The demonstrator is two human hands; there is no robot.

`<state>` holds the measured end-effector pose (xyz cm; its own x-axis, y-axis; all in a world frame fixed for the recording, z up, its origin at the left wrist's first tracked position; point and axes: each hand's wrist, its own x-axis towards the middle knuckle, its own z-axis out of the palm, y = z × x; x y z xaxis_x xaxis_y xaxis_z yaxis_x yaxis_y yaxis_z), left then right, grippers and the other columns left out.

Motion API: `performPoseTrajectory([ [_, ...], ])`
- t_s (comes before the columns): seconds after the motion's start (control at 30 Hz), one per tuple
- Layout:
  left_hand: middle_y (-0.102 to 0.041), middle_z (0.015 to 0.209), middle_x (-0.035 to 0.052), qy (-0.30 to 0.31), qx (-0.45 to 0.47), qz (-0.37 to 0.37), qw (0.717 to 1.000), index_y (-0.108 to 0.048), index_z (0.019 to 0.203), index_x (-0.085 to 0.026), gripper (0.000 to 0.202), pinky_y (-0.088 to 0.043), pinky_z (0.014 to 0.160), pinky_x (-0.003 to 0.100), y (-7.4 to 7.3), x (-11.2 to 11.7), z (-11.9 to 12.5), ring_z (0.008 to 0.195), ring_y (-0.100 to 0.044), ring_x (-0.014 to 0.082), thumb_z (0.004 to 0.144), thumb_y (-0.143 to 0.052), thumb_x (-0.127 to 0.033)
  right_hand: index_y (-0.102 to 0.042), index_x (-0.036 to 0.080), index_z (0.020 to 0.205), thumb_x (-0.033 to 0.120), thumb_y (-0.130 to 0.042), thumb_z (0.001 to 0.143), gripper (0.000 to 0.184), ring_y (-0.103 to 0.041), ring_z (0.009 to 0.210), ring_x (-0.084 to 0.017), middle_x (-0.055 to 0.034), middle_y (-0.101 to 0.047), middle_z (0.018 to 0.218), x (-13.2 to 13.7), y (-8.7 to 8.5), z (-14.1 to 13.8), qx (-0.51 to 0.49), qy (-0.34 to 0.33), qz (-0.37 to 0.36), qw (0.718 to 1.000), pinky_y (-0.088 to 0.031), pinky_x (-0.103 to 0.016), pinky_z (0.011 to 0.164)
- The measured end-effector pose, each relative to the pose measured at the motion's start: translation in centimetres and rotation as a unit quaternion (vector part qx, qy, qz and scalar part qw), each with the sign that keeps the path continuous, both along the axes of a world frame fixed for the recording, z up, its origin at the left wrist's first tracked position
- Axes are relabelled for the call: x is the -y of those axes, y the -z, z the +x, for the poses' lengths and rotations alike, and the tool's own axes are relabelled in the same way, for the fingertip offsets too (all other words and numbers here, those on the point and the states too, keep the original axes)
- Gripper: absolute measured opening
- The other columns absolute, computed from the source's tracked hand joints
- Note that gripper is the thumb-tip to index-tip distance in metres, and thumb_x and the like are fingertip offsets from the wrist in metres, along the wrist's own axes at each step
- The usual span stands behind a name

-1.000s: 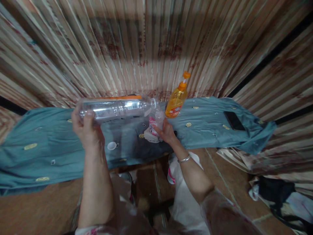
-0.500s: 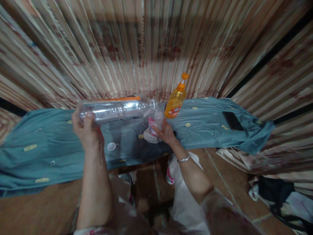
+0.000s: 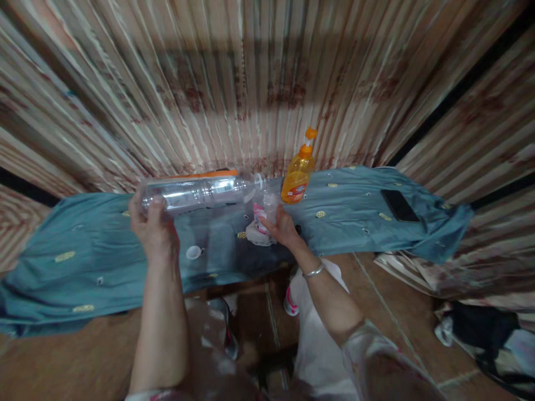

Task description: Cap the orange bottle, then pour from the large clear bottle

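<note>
My left hand (image 3: pixel 155 225) is wrapped round the base of a large clear plastic bottle (image 3: pixel 204 192), which lies almost level in the air with its neck to the right. That neck meets the top of a small clear bottle (image 3: pixel 271 203) with a pink label; whether the two touch I cannot tell. Closed round the small bottle is my right hand (image 3: pixel 285 227), from its right side. A white crumpled cloth or bag (image 3: pixel 259 235) lies under and beside the small bottle. Just behind my right hand stands an orange pump bottle (image 3: pixel 297 177) of yellow-orange liquid.
A teal patterned cloth (image 3: pixel 351 223) covers the long narrow table. On it are a white round cap (image 3: pixel 193 252) near the front and a black phone (image 3: pixel 399 205) at the right. An orange strip (image 3: pixel 217 174) shows behind the large bottle. A pleated curtain (image 3: pixel 267 83) hangs close behind.
The large bottle has shifted slightly down, its base end a little to the right, still in my left hand. The right hand keeps its hold on the small bottle. The view has moved slightly.
</note>
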<state>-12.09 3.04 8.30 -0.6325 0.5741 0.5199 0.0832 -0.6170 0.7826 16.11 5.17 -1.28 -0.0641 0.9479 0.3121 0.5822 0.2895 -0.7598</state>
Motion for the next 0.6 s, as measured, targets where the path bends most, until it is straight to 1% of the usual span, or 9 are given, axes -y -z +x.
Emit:
performPoseTrajectory([
  [0.13, -0.069, 0.105, 0.0029, -0.004, 0.018, -0.011, 1.000, -0.067, 0.104, -0.022, 0.048, -0.052, 0.100, 0.041, 0.1, -0.4, 0.2, 0.099, -0.065, 0.0190, 0.063, -0.079, -0.044, -0.046, 0.010, 0.139, 0.049, -0.072, 0.085, 0.071, -0.073, 0.110, -0.034, -0.0201, -0.074, 0.120, 0.0, -0.4, -0.1, 0.004, 0.007, -0.025, 1.000, -0.057, -0.044, 0.093],
  [0.23, -0.069, 0.105, 0.0028, -0.010, 0.053, -0.022, 0.998, -0.067, 0.103, -0.021, 0.050, -0.053, 0.095, 0.038, 0.1, -0.7, 0.5, 0.096, -0.065, 0.0185, 0.060, -0.079, -0.042, -0.048, 0.012, 0.138, 0.049, -0.071, 0.086, 0.068, -0.073, 0.110, -0.034, -0.0186, -0.075, 0.117, -0.1, -0.8, -0.2, -0.004, 0.009, -0.044, 0.999, -0.057, -0.044, 0.093],
  [0.3, -0.070, 0.103, 0.0021, -0.019, 0.059, -0.022, 0.998, -0.067, 0.102, -0.021, 0.048, -0.052, 0.095, 0.037, 0.1, -0.8, 0.7, 0.096, -0.065, 0.0181, 0.060, -0.079, -0.042, -0.050, 0.014, 0.136, 0.049, -0.073, 0.085, 0.066, -0.074, 0.110, -0.033, -0.0172, -0.076, 0.115, -0.1, -0.9, -0.3, -0.010, 0.017, -0.044, 0.999, -0.058, -0.043, 0.093],
  [0.43, -0.069, 0.102, 0.0020, -0.010, 0.048, -0.021, 0.999, -0.066, 0.099, -0.021, 0.045, -0.052, 0.096, 0.039, 0.2, -1.0, 0.5, 0.095, -0.066, 0.0185, 0.061, -0.079, -0.041, -0.052, 0.014, 0.135, 0.048, -0.072, 0.085, 0.064, -0.075, 0.106, -0.032, -0.0168, -0.076, 0.113, -0.2, -0.8, -0.3, -0.009, 0.014, -0.036, 0.999, -0.059, -0.043, 0.090],
  [0.5, -0.069, 0.103, 0.0023, -0.005, 0.035, -0.023, 0.999, -0.067, 0.101, -0.021, 0.046, -0.053, 0.095, 0.040, 0.4, -1.1, 0.3, 0.095, -0.066, 0.0192, 0.062, -0.078, -0.042, -0.051, 0.014, 0.136, 0.048, -0.071, 0.086, 0.064, -0.075, 0.105, -0.033, -0.0174, -0.077, 0.112, -0.3, -0.6, -0.3, -0.007, 0.009, -0.027, 1.000, -0.059, -0.045, 0.090],
  [0.6, -0.070, 0.104, 0.0021, -0.018, 0.011, -0.027, 0.999, -0.067, 0.106, -0.023, 0.047, -0.054, 0.095, 0.041, 0.8, -1.2, -0.1, 0.096, -0.067, 0.0195, 0.065, -0.076, -0.043, -0.048, 0.013, 0.139, 0.048, -0.072, 0.085, 0.068, -0.075, 0.106, -0.034, -0.0192, -0.076, 0.113, -0.6, 0.0, -0.3, -0.001, 0.008, -0.007, 1.000, -0.060, -0.047, 0.090],
])
